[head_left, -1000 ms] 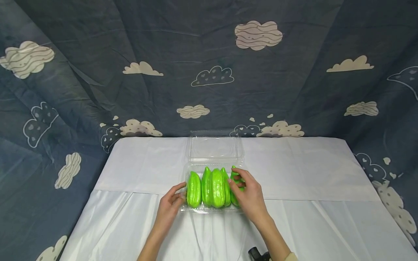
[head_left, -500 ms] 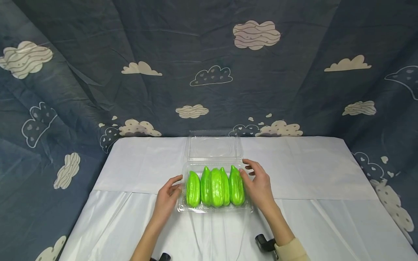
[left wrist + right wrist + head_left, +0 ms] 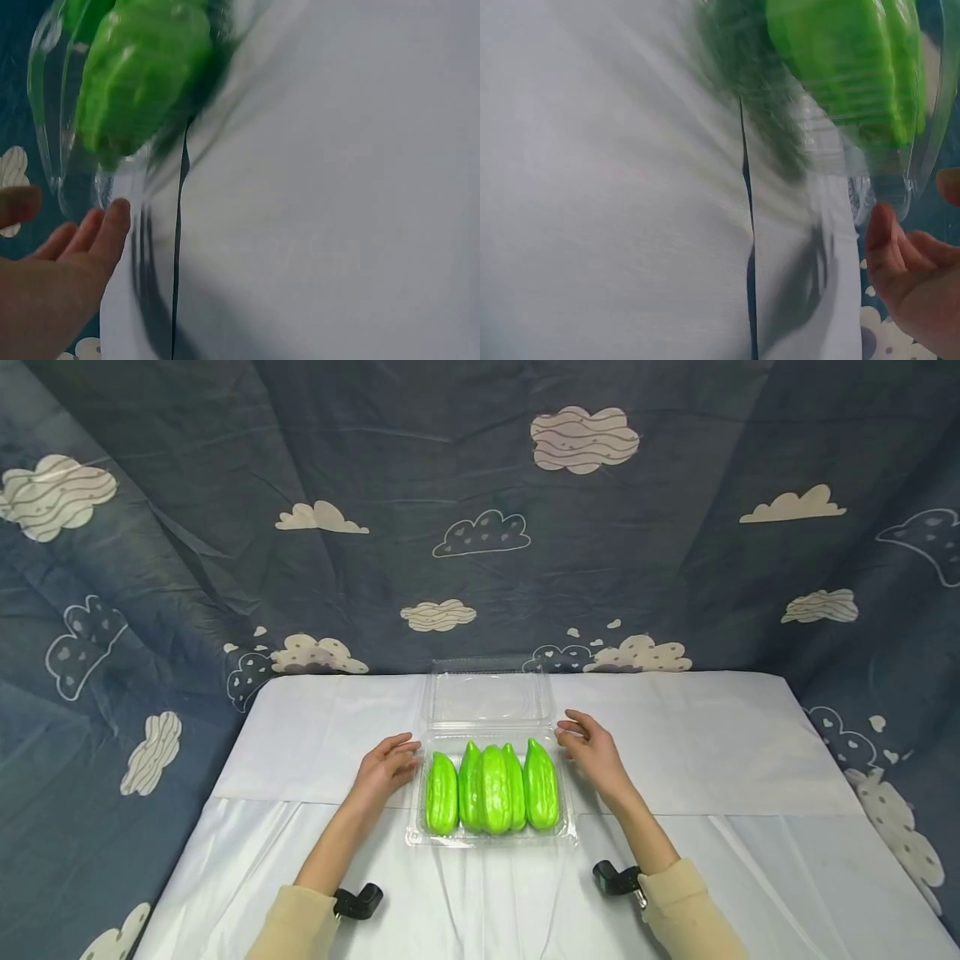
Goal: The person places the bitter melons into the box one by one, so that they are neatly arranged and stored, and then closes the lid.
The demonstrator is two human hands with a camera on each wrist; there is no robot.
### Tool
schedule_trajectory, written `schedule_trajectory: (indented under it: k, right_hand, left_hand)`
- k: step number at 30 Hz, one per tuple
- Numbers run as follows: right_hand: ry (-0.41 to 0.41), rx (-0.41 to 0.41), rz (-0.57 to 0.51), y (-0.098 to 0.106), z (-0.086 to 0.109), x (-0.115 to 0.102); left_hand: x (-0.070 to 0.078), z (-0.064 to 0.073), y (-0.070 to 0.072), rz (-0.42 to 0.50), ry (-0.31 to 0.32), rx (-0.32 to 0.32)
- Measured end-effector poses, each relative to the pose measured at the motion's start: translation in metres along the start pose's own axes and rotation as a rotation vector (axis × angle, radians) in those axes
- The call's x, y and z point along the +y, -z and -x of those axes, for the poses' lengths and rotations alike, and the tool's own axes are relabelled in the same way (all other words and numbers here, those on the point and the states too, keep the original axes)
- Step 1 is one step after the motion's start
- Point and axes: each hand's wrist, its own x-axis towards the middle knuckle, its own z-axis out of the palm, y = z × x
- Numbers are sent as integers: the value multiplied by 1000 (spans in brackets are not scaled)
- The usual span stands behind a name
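Observation:
Several bright green, ridged, elongated pieces that look like bitter melons lie side by side in a clear plastic clamshell box. Its transparent lid is folded back toward the curtain. My left hand is beside the box's left side, near the hinge, fingers loosely extended and holding nothing. On the opposite side my right hand has its fingertips close to the hinge corner, also holding nothing. Whether either hand's fingertips touch the plastic, I cannot tell. Both wrist views show relaxed fingers just past the box wall.
A white cloth covers the table under the box, with a seam running across it. Behind and at both sides hangs a dark blue curtain with cloud prints. Black wrist cameras sit by the sleeves.
The right hand has let go of the rightmost green piece and moved out to the box's right side. Both hands have slid away from me along the box toward the hinge.

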Motion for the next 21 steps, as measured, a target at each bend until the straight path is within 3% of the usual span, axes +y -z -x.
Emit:
schedule_trajectory:
  k: [5, 12, 21]
  right_hand:
    - [-39, -58, -7, 1, -8, -1]
    - [-77, -99, -46, 2, -23, 1]
    - [-147, -157, -219, 5, -35, 7]
  left_hand:
    - [4, -12, 6, -26, 41, -93]
    - [6, -29, 12, 7, 12, -197]
    - [10, -40, 10, 119, 34, -250]
